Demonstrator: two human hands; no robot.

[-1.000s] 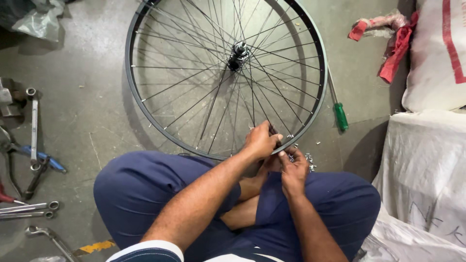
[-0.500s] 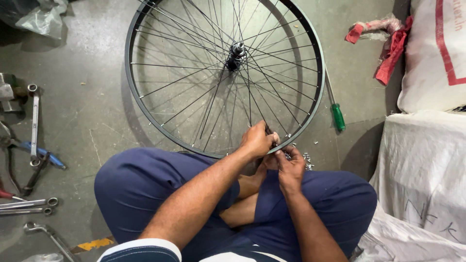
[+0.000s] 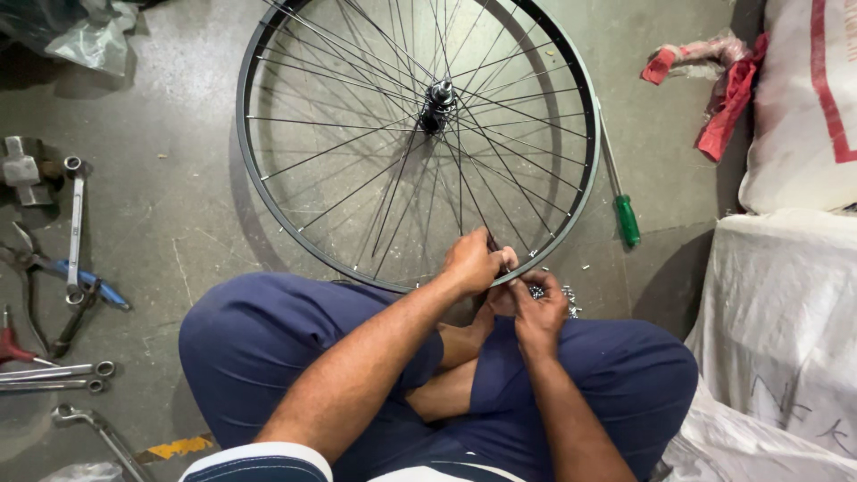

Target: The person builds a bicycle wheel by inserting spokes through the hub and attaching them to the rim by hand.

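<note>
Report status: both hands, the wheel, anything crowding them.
Left hand and right hand pinch at the bicycle wheel's rim, near edge, where a spoke meets it. Wheel lies flat on the floor. Green-handled screwdriver beside rim, apart from hands.

Bicycle repair workshop: you sit on a bare concrete floor [image 3: 178, 205] among spanners [image 3: 73, 228], pliers [image 3: 62, 277], a green-handled screwdriver [image 3: 628, 220], and a spoked wheel [image 3: 420, 134].

A black-rimmed, thin-spoked metal bicycle wheel [image 3: 268, 192] without a tyre fills the upper middle of the frame, tilted over the grey concrete floor, its dark hub at top centre and its lower rim resting against the seated person's knees.
</note>
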